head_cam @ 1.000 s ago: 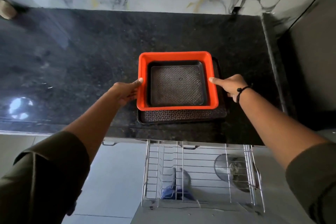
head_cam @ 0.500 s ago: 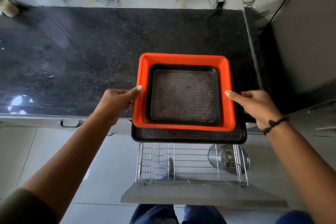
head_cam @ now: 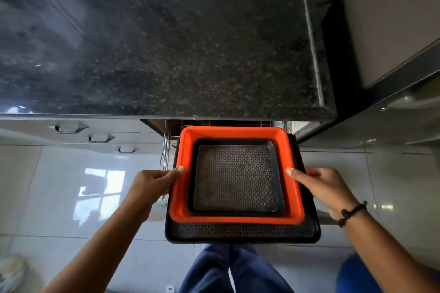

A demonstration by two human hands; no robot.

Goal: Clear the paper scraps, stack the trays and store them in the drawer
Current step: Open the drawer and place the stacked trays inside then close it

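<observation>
Three nested trays form one stack: a small black patterned tray (head_cam: 235, 177) inside an orange tray (head_cam: 182, 188), both on a larger black tray (head_cam: 242, 233). My left hand (head_cam: 152, 183) grips the stack's left edge with the thumb on the orange rim. My right hand (head_cam: 319, 183) grips the right edge the same way. The stack hangs in the air below the counter edge, over the pulled-out wire drawer (head_cam: 167, 150), which it mostly hides.
The black granite countertop (head_cam: 154, 43) fills the upper view. Shut drawers with handles (head_cam: 101, 138) sit left of the open one. A dark appliance or cabinet (head_cam: 390, 31) stands to the right. Glossy floor tiles and my blue-trousered legs (head_cam: 233, 269) are below.
Both hands have carried the tray stack off the countertop, toward me and downward, to a spot over the open wire drawer. The view has tilted down.
</observation>
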